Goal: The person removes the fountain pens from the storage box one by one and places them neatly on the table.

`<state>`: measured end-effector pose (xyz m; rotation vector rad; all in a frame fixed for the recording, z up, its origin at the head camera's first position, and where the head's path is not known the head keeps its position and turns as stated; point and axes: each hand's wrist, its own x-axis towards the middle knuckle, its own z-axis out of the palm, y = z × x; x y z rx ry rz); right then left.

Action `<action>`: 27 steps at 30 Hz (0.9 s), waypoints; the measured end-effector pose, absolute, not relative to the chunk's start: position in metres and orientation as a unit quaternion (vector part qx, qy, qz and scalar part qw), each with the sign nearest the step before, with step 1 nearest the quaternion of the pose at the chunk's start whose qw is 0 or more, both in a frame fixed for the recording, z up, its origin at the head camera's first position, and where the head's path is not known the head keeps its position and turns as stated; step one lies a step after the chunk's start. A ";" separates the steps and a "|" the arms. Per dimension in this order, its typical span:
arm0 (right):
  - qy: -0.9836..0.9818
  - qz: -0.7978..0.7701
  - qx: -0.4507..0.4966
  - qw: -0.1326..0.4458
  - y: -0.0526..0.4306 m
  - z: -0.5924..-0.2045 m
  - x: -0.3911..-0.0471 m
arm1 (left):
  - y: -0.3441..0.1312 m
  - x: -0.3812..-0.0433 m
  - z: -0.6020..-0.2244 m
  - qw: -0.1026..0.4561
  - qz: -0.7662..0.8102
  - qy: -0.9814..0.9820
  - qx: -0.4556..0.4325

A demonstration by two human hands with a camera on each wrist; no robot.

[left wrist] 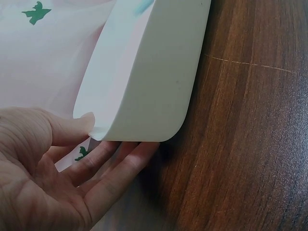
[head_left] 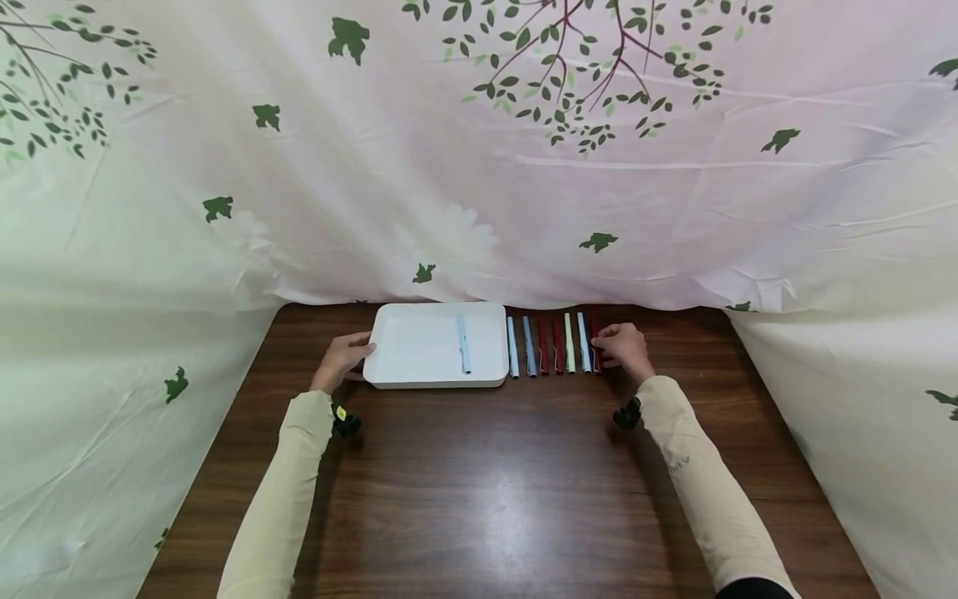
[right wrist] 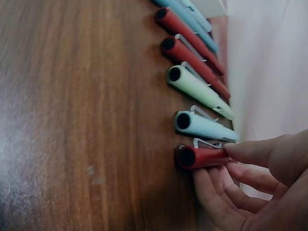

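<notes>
A white tray (head_left: 419, 349) lies at the back of the table with one light blue pen (head_left: 464, 343) in it. My left hand (head_left: 345, 359) grips the tray's left end, thumb over the rim and fingers against the outer wall (left wrist: 154, 82). To the tray's right, several capped pens stand in a row. At the row's right end my right hand (head_left: 625, 348) pinches a dark red pen (right wrist: 207, 157) between thumb and fingers. Beside that pen lie a light blue pen (right wrist: 204, 126) and a pale green pen (right wrist: 199, 92).
Farther left in the row are two more red pens (head_left: 543, 345), a darker blue pen (head_left: 530, 345) and a light blue pen (head_left: 512, 347) close to the tray. Dark wood-grain table (head_left: 479, 482) stretches in front. A printed curtain (head_left: 479, 191) hangs along the back edge.
</notes>
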<state>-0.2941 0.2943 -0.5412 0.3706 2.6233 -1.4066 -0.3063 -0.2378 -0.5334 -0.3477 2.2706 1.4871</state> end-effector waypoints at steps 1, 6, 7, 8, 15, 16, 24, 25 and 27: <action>0.876 -0.461 0.122 0.067 0.294 -0.542 -0.294 | -0.237 -0.307 -0.533 0.202 0.531 0.813 -0.126; 0.890 -0.437 0.126 0.037 0.294 -0.546 -0.295 | -0.236 -0.307 -0.533 0.201 0.529 0.814 -0.129; 0.892 -0.434 0.126 0.034 0.295 -0.546 -0.295 | -0.236 -0.307 -0.532 0.201 0.529 0.815 -0.128; 0.893 -0.431 0.128 0.031 0.295 -0.546 -0.295 | -0.236 -0.306 -0.533 0.200 0.529 0.815 -0.127; 0.895 -0.424 0.131 0.034 0.297 -0.548 -0.296 | -0.238 -0.307 -0.535 0.203 0.531 0.813 -0.127; 0.896 -0.423 0.132 0.032 0.297 -0.548 -0.297 | -0.238 -0.307 -0.535 0.203 0.532 0.813 -0.127; 0.896 -0.421 0.139 0.028 0.295 -0.547 -0.298 | -0.239 -0.306 -0.536 0.199 0.534 0.812 -0.122; 0.896 -0.422 0.138 0.027 0.295 -0.547 -0.299 | -0.239 -0.306 -0.536 0.199 0.534 0.812 -0.122; 0.895 -0.423 0.136 0.027 0.295 -0.547 -0.299 | -0.239 -0.306 -0.536 0.198 0.534 0.813 -0.120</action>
